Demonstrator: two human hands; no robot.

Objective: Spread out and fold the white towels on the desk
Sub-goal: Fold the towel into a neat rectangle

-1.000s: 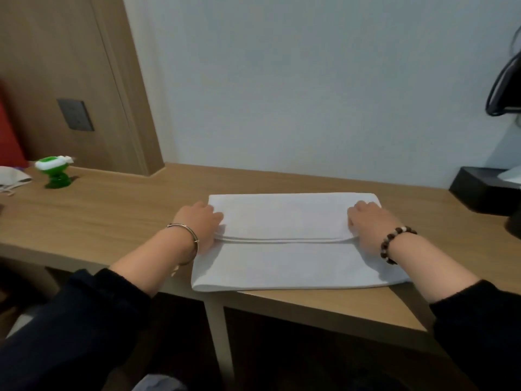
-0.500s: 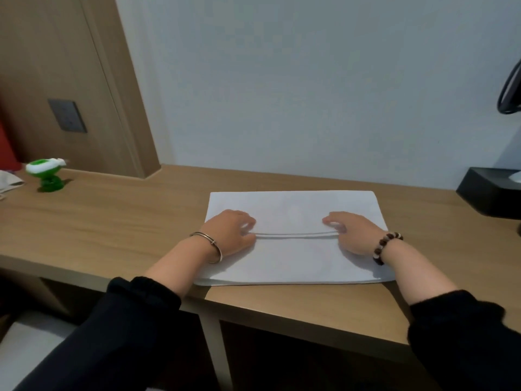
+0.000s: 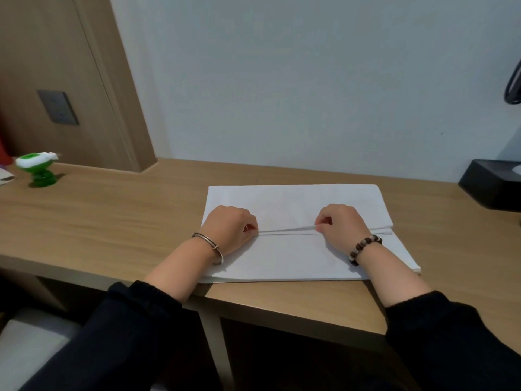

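Both hands have drawn in from the outer ends of the fold toward its middle, and their fingers, which lay flatter half a second ago, are now curled. The left hand [image 3: 229,230] and the right hand [image 3: 342,227] sit on the white towel [image 3: 293,200], which lies flat on the desk [image 3: 112,221] in a wide folded rectangle. Its upper flap ends in an edge that runs straight between the two sets of fingertips. The right fingers [image 3: 324,221] pinch that edge and hold it slightly off the layer beneath. The left fingers [image 3: 249,222] are bent tight at the same edge and appear to pinch it too, though the knuckles hide the contact.

The likely fault from here is a skewed fold. The right side is raised and the left is not, so an uneven pull would drag the flap crooked. The corners outside both hands are loose and could sag or crease. The near layer under the wrists overhangs the desk front and could slide off.

No brand, label or writing is legible on the towel, on the green toy [image 3: 36,170] far beyond the left fingers, or on the black box [image 3: 490,187] past the right.
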